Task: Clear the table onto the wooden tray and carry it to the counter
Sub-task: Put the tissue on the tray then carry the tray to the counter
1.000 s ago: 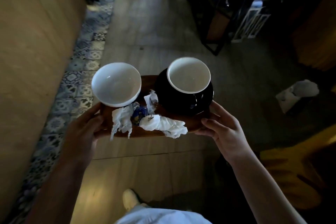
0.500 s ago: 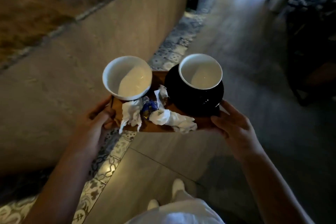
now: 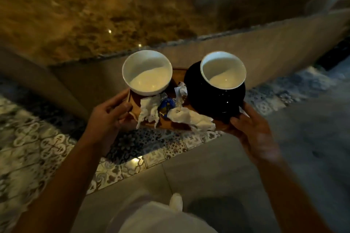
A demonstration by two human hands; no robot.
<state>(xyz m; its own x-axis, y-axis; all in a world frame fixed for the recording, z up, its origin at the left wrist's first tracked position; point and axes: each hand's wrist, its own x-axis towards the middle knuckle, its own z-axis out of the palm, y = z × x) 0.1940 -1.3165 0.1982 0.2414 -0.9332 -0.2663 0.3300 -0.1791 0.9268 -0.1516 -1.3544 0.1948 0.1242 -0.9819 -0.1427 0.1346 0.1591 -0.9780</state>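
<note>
Brown stone worktop sits ahead, past a strip of patterned floor. I see the tray held in the air near it. My left hand grips one end tight, my right hand the other. On it sit a white bowl, a black cup, napkins and a blue wrapper.

Head-worn view, angled down, close above tray
</note>
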